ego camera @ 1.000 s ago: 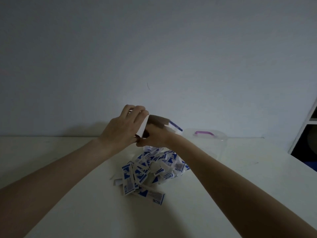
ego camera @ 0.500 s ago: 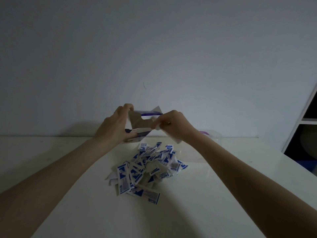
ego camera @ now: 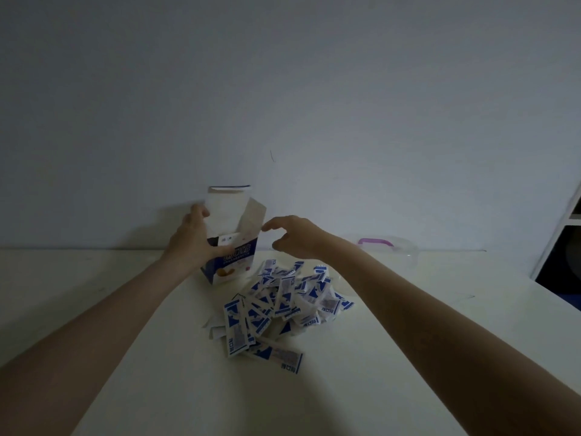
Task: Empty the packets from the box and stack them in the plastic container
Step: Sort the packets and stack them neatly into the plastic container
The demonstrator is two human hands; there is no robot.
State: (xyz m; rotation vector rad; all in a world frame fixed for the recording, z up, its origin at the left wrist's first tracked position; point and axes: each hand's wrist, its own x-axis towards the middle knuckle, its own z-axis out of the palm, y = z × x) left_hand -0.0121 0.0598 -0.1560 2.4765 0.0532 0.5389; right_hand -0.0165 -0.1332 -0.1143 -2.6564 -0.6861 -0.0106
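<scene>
Your left hand grips the box, fingers curled round its left side; the box stands upright on the desk with its top flaps open. Your right hand hovers just at the box's 3 o'clock, fingers loosely curled, holding nothing. The packets lie heaped on the desk at the box's 5 o'clock, below your right hand. The plastic container sits at your right hand's 3 o'clock, well apart.

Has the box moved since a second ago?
Yes. The box, then held above the pile of packets, now stands upright on the table left of it, gripped by the left hand.
</scene>
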